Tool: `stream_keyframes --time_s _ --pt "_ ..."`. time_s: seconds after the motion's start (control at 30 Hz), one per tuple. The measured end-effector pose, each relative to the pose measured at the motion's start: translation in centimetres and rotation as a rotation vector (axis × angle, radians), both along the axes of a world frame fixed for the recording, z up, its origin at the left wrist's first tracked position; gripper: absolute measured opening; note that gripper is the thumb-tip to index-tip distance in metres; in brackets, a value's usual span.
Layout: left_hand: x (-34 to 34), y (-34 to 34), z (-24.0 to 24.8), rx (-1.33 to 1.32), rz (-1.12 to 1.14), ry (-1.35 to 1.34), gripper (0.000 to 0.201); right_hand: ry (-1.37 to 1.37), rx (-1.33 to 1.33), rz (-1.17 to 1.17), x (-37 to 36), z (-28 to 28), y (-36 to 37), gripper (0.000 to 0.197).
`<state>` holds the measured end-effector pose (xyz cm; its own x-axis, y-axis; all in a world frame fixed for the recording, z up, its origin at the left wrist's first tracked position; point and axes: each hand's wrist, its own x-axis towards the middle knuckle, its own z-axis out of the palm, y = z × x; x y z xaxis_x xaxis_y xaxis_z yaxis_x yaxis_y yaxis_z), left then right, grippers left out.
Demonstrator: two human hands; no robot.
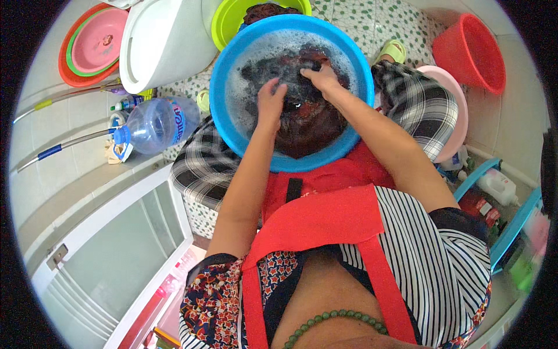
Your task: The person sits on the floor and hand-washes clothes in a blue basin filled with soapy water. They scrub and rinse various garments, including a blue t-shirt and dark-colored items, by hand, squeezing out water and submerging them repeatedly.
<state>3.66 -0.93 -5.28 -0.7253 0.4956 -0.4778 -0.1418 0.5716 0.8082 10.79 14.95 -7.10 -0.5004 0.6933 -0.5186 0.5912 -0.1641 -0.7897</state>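
Note:
A round blue plastic basin (232, 64) sits in front of me, filled with soapy water and a dark wet garment (302, 119). My left hand (270, 102) presses down on the garment near the basin's middle, fingers curled into the cloth. My right hand (321, 77) grips a bunched fold of the same dark cloth a little farther back, among the suds. Both forearms reach in from below, over a red apron.
A lime green basin (224, 23) with dark clothes lies behind the blue one. A white bucket (163, 41), stacked pink and red basins (96, 43) and a large clear water bottle (157, 123) stand at left. A red bucket (474, 49), a pink basin (456, 110) and detergent bottles (497, 186) are at right.

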Motion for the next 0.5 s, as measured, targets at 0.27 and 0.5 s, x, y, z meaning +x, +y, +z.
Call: stream_keyframes --time_s 0.27,0.5 --pt "0.2 -2.0 3.0 0.848 0.250 -0.939 0.061 0.589 -0.174 0.234 0.9 14.9 -7.2 0.049" --pt "1.1 -1.1 -2.3 1.446 -0.066 -0.864 0.049 0.627 0.628 0.564 2.2 11.6 -10.4 0.028"
